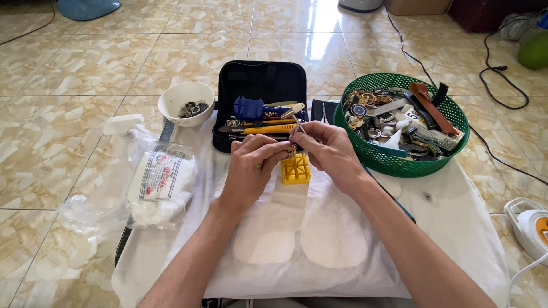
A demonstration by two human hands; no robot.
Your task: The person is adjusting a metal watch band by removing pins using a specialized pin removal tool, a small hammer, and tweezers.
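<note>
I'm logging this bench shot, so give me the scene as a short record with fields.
Surface: white cloth on a tiled floor
Left hand: pinching a small metal band over the yellow slotted block
Right hand: holding a thin metal tool down at the band
Behind: open black tool case
Right: green basket of watch parts
Left: white bowl, bagged cotton

Left hand (251, 165): fingers pinch a small metal watch band (291, 149) over the yellow holder block (295, 169).
Right hand (331, 151): grips a thin metal tool (298, 125), tip at the band.
12 o'clock: open black tool case (260, 82).
2 o'clock: green basket (451, 114) of watch parts.
10 o'clock: white bowl (174, 97).
9 o'clock: bagged cotton (160, 188).
</note>
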